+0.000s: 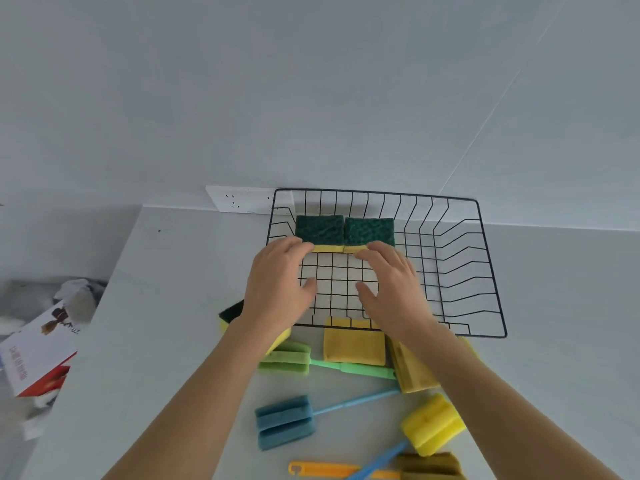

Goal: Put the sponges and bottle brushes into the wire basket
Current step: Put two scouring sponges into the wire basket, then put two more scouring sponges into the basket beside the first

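Observation:
A black wire basket (491, 268) stands on the pale counter against the wall. Two green-topped yellow sponges (319, 228) (370, 230) lie side by side at its back left. My left hand (277, 282) and my right hand (391, 285) are inside the basket, fingers spread, with fingertips touching the sponges' front edges. In front of the basket lie yellow sponges (355, 346) (414, 370) and a green-topped sponge (230, 315) partly under my left arm. Nearer me lie a green bottle brush (285, 358), a blue one (284, 422), a yellow-headed one (433, 424) and an orange-handled one (322, 469).
A white wall socket (239, 199) sits behind the basket's left corner. The counter's left edge runs diagonally; beyond it, lower down, lie a red and white box (38, 355) and crumpled items. Bare counter extends to the right of the basket.

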